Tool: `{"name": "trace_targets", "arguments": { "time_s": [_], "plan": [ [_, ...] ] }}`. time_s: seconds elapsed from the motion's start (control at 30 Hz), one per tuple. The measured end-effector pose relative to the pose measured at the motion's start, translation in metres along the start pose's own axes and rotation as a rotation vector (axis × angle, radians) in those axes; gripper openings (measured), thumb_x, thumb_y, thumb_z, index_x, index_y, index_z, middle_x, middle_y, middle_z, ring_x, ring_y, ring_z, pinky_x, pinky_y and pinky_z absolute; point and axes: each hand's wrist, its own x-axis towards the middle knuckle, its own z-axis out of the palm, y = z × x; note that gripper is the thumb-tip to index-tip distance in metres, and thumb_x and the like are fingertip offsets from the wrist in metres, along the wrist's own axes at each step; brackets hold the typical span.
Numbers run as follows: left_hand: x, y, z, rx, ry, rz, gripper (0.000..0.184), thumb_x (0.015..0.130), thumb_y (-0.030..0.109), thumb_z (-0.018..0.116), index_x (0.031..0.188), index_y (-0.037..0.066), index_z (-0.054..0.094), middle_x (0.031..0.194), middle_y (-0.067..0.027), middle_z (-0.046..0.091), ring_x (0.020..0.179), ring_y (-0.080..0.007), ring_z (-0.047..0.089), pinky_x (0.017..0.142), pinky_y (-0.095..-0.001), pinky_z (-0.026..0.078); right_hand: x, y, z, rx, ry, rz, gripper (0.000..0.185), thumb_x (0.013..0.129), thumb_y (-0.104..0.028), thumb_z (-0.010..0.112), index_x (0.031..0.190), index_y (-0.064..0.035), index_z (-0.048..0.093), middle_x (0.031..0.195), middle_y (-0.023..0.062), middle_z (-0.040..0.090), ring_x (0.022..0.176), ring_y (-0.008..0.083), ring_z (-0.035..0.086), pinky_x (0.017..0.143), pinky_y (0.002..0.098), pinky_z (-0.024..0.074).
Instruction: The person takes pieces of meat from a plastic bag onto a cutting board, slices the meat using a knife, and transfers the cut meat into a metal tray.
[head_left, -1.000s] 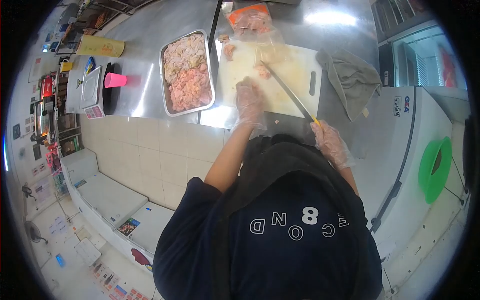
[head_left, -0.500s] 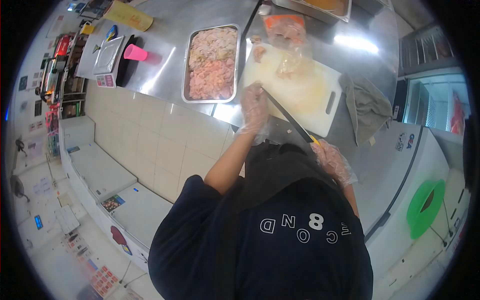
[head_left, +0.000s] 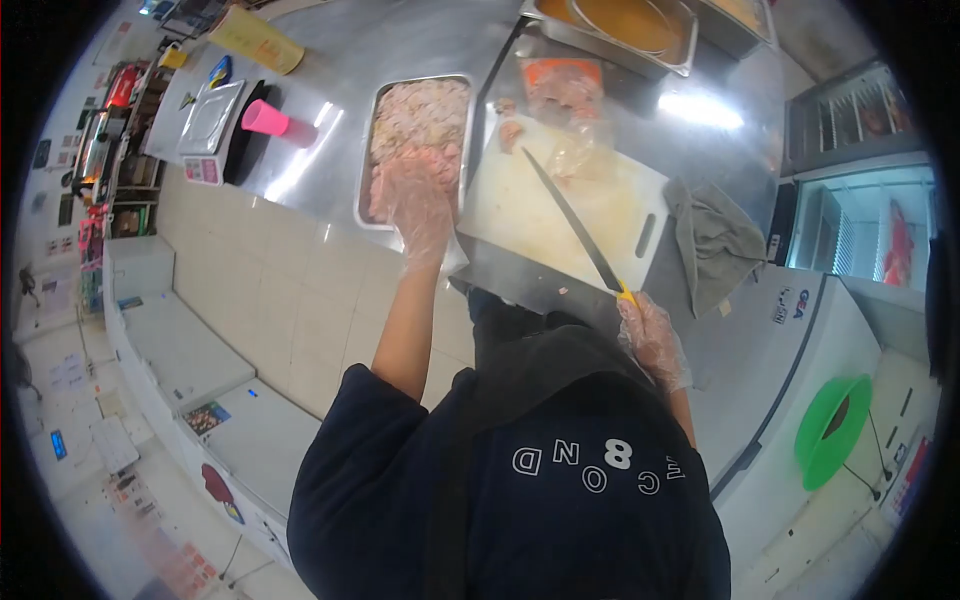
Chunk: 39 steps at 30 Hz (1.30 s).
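Clad in a clear plastic glove, my left hand is over the pink end of the chopped meat in a metal tray. Its fingers are blurred against the meat, so their closing is unclear. My right hand, gloved too, grips the yellow handle of a long knife. The blade lies over the white cutting board, tip toward the far left. A small meat piece sits at the board's far left corner. A plastic bag of meat rests at the board's far edge.
A grey cloth lies right of the board. Metal pans stand at the back. At the left are a pink cup, a scale and a yellow container. A green basin is at the right, by a white freezer.
My left hand has moved left from the board to the meat tray. My right hand still holds the knife, its blade now clear of my left hand. The camera view has shifted.
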Motion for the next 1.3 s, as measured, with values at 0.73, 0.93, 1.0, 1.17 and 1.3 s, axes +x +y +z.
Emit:
{"name": "trace_targets", "arguments": {
  "time_s": [0.73,0.93,1.0,1.17,1.3],
  "plan": [
    [0.124,0.197,0.149,0.048,-0.258,0.378,0.043,0.073,0.017,0.080,0.114,0.017,0.068,0.112,-0.0096,0.069,0.115,-0.0300,0.064,0.095,-0.0396,0.053,-0.025,0.070,0.021,0.356,0.417,0.137,0.026,0.107,-0.027,0.057,0.102,-0.0028,0.064,0.065,-0.0010,0.052,0.058,0.0097,0.051,0.055,0.0309,0.0432],
    [0.113,0.155,0.190,-1.075,-0.239,0.316,0.027,0.087,0.014,0.070,0.114,0.016,0.068,0.112,-0.0103,0.069,0.111,-0.0251,0.066,0.096,-0.0375,0.053,-0.025,0.046,0.016,0.380,0.397,0.088,0.025,0.106,-0.026,0.058,0.101,-0.0028,0.064,0.070,-0.0009,0.054,0.060,0.0084,0.051,0.056,0.0298,0.0432],
    [0.103,0.148,0.187,-0.953,-0.088,0.352,0.025,0.092,0.015,0.065,0.117,0.015,0.068,0.115,-0.0094,0.069,0.110,-0.0237,0.066,0.096,-0.0364,0.053,-0.020,0.069,0.020,0.336,0.388,0.053,0.026,0.106,-0.027,0.059,0.101,-0.0020,0.064,0.071,0.0020,0.057,0.060,0.0105,0.054,0.057,0.0314,0.0447],
    [0.075,0.133,0.115,-1.002,-0.397,0.129,0.028,0.104,0.022,0.055,0.126,0.009,0.066,0.120,-0.0095,0.069,0.108,-0.0194,0.065,0.095,-0.0348,0.052,-0.021,0.056,0.017,0.254,0.380,0.055,0.027,0.105,-0.028,0.060,0.102,-0.0012,0.064,0.071,0.0066,0.061,0.061,0.0137,0.057,0.058,0.0333,0.0465],
    [0.028,0.118,0.074,-1.637,-0.853,-0.415,0.036,0.107,0.029,0.053,0.129,0.001,0.063,0.120,-0.0096,0.067,0.106,-0.0193,0.065,0.094,-0.0341,0.051,-0.020,0.056,0.017,0.231,0.341,0.077,0.026,0.104,-0.027,0.061,0.100,-0.0013,0.064,0.070,0.0054,0.060,0.060,0.0138,0.057,0.058,0.0336,0.0471]
  ]
}}
